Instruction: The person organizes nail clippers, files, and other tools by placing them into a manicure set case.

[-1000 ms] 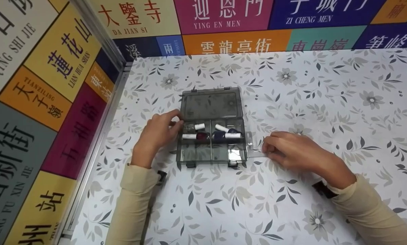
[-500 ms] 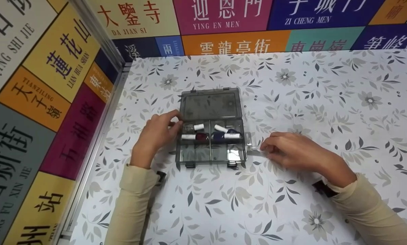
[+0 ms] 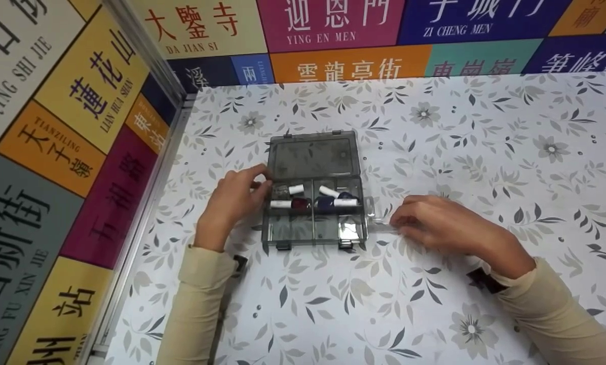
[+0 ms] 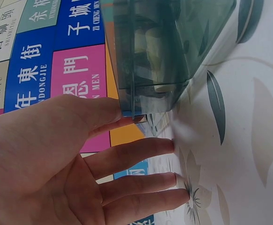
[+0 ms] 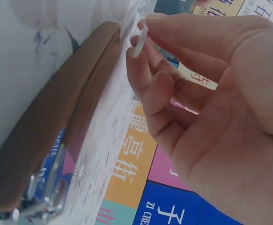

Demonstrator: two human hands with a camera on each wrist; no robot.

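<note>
Since half a second ago: our right hand [image 3: 434, 223] has shifted slightly rightward; our left hand [image 3: 237, 195] and the smoky storage case [image 3: 289, 228] have stayed put.
Left hand: thumb and forefinger together on the case's left edge near the hinge, the other three fingers spread down toward the floral tablecloth [image 3: 485, 203].
Lid: we see the lid [image 3: 313, 156] folded back, away from us.
Case, left: upper compartment, a glitter nail-polish bottle [image 3: 289, 190] and a dark red bottle [image 3: 290, 204], lying, white-capped.
Case, right: upper compartment, a slanted dark blue bottle [image 3: 337, 192] above a level dark blue bottle [image 3: 335, 202], both white-capped.
Right hand: bent inward, fingers curled; we clamp a thin clear strip [image 5: 140, 43] between thumb and fingertips, near the case's right side.
</note>
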